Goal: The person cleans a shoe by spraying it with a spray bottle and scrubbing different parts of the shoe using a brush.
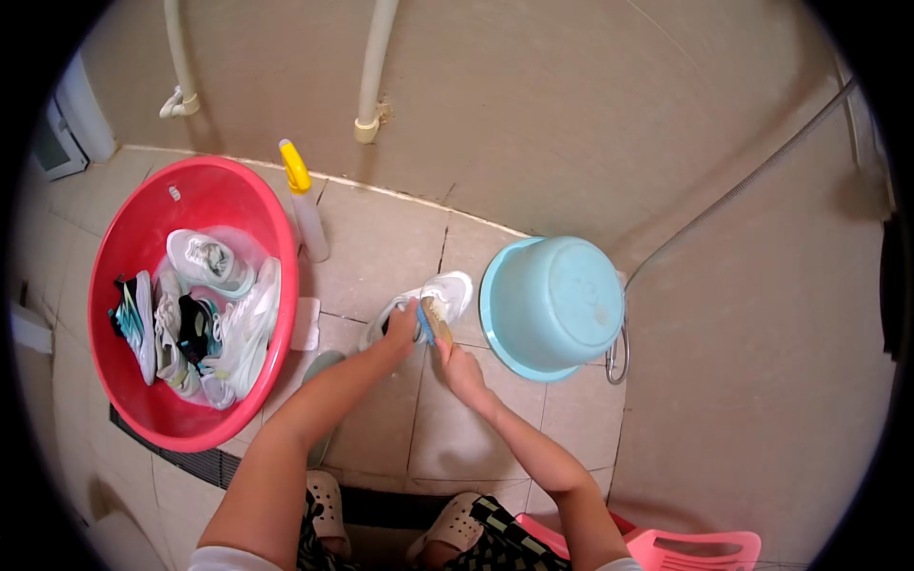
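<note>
A white sneaker (447, 291) lies on the tiled floor in front of me, its toe pointing up and to the right. My left hand (402, 322) is closed on the shoe near its opening, with some fingers hidden. My right hand (463, 371) grips a scrub brush (438, 324) that has a tan back and blue bristles. The brush is against or right over the shoe's upper, close to my left fingers; exact contact is hard to see.
Several wet shoes (205, 262) sit in a red basin (114, 381) at left. A spray bottle (309, 224) with a yellow top stands beside it. An upturned light-blue tub (571, 295), a shower hose (733, 181) and a pink stool (695, 550) are at right.
</note>
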Action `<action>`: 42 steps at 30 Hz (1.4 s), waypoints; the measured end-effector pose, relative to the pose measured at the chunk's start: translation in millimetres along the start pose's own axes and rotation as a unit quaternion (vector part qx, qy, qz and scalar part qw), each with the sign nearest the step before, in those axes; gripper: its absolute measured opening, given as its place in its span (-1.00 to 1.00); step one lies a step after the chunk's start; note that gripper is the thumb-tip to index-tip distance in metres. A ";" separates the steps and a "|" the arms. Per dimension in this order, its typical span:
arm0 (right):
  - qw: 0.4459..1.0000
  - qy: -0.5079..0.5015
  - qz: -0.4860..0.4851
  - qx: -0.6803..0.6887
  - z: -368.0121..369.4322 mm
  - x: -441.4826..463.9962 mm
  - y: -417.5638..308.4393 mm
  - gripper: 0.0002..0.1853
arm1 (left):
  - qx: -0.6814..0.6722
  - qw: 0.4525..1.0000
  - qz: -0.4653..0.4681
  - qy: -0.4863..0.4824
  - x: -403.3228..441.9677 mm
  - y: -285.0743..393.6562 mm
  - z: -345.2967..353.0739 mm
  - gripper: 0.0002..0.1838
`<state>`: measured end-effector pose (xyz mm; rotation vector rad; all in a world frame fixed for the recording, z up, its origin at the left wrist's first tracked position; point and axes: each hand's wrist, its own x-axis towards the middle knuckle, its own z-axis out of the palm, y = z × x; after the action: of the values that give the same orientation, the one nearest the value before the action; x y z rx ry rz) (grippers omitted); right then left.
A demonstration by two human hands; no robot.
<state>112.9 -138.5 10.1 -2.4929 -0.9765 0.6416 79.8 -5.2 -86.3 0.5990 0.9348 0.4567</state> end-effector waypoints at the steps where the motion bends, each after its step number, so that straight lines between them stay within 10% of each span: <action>1: 1.000 0.001 0.003 0.002 -0.1 -7.5 1.0 -0.34 | -0.018 1.000 0.009 0.004 -2.3 0.4 0.8 -0.56; 23: 0.984 0.107 -0.043 -0.137 12.2 75.0 9.7 -0.38 | -0.047 0.999 0.003 0.010 1.7 -9.7 -5.2 -0.55; 42: 0.995 -0.006 -0.047 -0.089 -7.8 34.4 -11.5 -0.33 | 0.049 0.998 -0.003 0.046 -4.6 -8.5 -5.1 -0.66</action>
<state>133.5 -107.8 13.0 -2.5784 -1.1971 0.5633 74.0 -13.0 -91.4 0.6681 1.0510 0.4377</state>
